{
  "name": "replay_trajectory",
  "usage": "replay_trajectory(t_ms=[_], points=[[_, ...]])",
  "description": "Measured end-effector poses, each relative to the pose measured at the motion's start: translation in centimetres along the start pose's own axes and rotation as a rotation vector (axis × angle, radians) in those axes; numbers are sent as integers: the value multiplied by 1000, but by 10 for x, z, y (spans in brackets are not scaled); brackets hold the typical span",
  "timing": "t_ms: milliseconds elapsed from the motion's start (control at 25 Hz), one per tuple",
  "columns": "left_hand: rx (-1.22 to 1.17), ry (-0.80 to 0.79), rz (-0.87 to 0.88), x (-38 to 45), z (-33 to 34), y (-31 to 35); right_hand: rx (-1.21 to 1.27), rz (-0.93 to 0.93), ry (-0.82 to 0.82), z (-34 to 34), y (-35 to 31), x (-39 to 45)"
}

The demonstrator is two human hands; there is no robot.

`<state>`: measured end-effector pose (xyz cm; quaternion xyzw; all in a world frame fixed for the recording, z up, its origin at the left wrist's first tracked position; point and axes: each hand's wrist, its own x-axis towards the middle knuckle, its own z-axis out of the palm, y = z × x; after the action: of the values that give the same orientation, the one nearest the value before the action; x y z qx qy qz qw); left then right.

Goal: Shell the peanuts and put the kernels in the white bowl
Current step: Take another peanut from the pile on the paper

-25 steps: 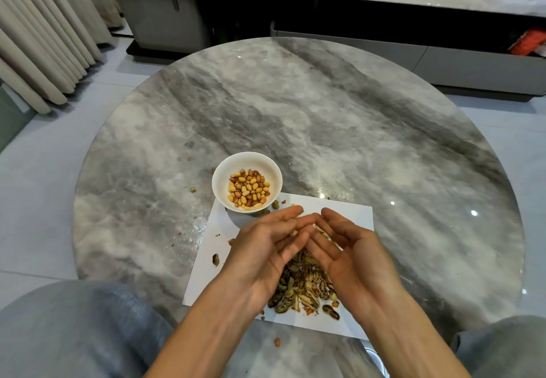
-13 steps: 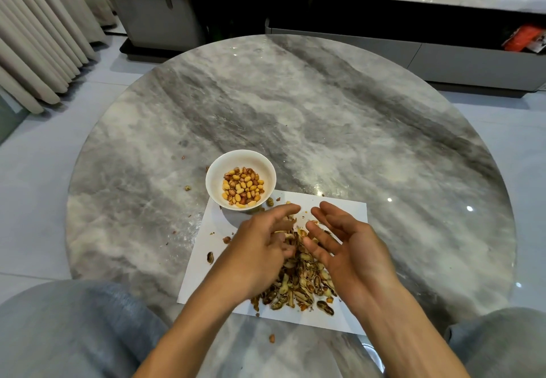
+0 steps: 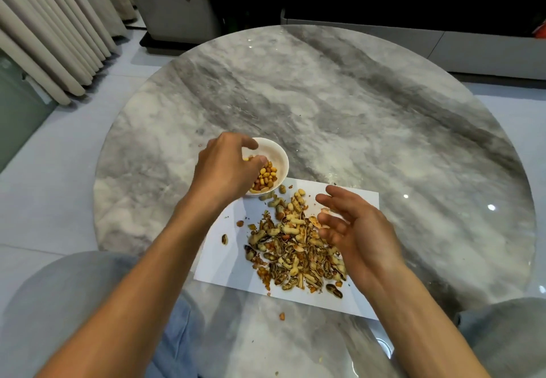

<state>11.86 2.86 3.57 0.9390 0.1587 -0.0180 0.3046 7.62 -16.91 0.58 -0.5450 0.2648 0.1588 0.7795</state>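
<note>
Left hand (image 3: 227, 167) over white bowl (image 3: 279, 156), fingers curled; contents hidden.
Right hand (image 3: 351, 230) open above shells (image 3: 295, 253). Risk: kernels bouncing out past the rim.

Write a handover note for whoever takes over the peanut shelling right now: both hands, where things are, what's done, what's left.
Left hand: over the white bowl, fingers curled; whether it holds anything is hidden.
Right hand: open, empty, above the shell pile.
Done: kernels already in the bowl; many empty shells on the white paper.
Left: several whole peanuts near the pile's far edge.
</note>
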Motion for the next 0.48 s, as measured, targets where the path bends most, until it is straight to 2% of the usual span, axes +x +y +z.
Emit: replay_trajectory(t_ms=[120, 200, 320, 480], points=[[114, -47, 37, -18, -7, -9, -818, -466, 10, -3, 19, 14], [113, -133, 35, -45, -4, -25, -1217, -688, -50, -2, 33, 26], [180, -245, 25, -69, 17, -41, -1441, -719, -123, -1, 49, 38], [269, -197, 84, -72, 49, -48, -1439, -758, -73, -6, 53, 43]])
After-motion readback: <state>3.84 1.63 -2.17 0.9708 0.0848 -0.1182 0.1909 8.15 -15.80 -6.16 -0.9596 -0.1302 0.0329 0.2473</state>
